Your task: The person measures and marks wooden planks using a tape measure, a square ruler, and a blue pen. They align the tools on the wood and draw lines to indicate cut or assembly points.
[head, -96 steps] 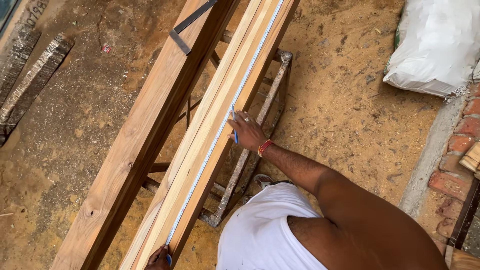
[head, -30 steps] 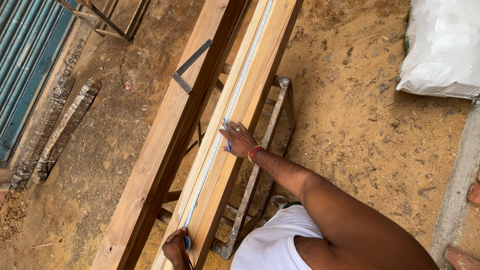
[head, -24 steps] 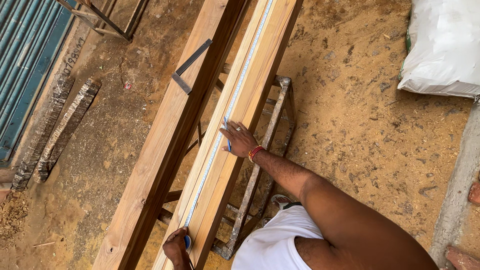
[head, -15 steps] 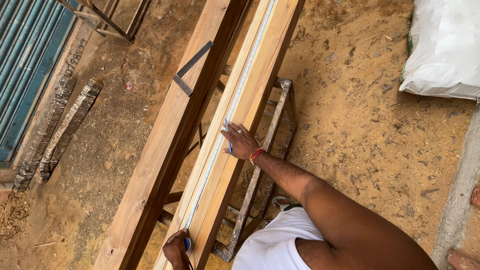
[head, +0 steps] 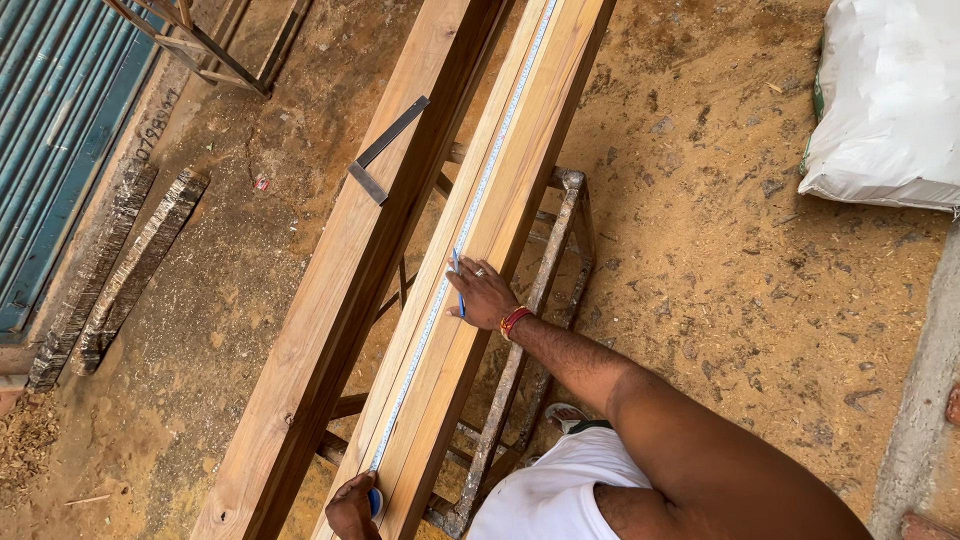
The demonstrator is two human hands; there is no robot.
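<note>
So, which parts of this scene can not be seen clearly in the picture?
Head view:
- The left hand: cut off by the bottom edge.
- The long white measuring tape: its markings are too small; its top end leaves the frame.
- The blue pen: partly hidden under the right hand.
- The pale wooden plank: both ends are cut off.

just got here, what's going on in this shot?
A person has a tape measure stretched along a long wooden plank lying on a metal trestle. The left hand holds the tape's case at the plank's near end. The right hand holds a blue pen at the tape, midway along. A metal try square lies on the neighbouring beam.
</note>
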